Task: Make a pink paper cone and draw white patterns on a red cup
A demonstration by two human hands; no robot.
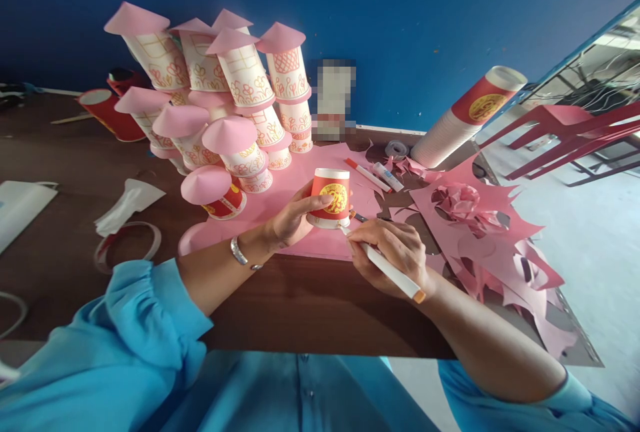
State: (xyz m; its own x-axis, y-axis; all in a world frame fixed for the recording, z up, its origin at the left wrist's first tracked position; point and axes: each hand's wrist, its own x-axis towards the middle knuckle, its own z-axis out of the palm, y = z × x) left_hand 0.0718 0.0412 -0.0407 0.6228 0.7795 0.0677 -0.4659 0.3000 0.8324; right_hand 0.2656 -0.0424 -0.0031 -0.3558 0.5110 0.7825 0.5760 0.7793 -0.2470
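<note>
We are in a craft workspace: our dark table (300, 299) against a blue wall (390, 19) bears decorated cup towers (246, 75), pink paper scraps (475, 245) and stacked cups (445, 142), and a marker (390, 268) is in use.

A brown table (280, 299) has a deep-blue wall (390, 19) behind it. On the table's left part lie a flat white bag (23, 212) and a crumpled white sheet (133, 202). Right of the table: a red stool (555, 116), pale floor (610, 225).

The left hand (296, 216) grips a red-and-white paper cup (331, 184); the right hand (393, 252) holds a white marker (393, 272), its tip at the cup's lower edge. Paper-cup towers (250, 79) with pink cone roofs (230, 135) stand before a blue wall (400, 32).
</note>
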